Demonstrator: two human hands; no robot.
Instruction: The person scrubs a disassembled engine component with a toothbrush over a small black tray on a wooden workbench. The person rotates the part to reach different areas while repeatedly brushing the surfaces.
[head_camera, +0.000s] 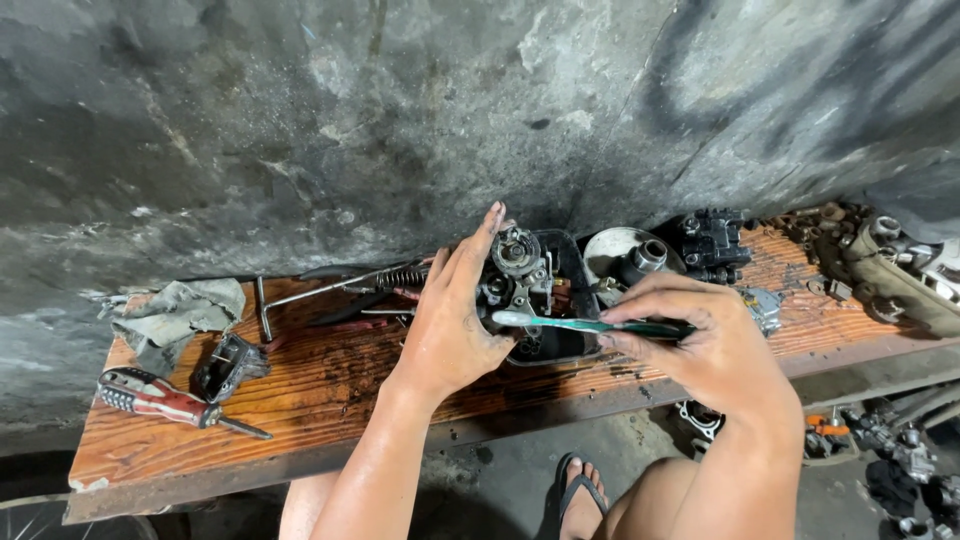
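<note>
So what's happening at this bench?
A person sits at a wooden bench against a concrete wall. The left hand grips a small carburetor over a black tray, and the right hand holds a green toothbrush with its head at the part. A red screwdriver and rag lie to the left.

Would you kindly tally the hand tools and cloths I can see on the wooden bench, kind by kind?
Screwdriver, red handle: 1
Toothbrush, teal, in right hand: 1
T-handle wrench: 1
Rag, grey: 1
Total: 4
</note>
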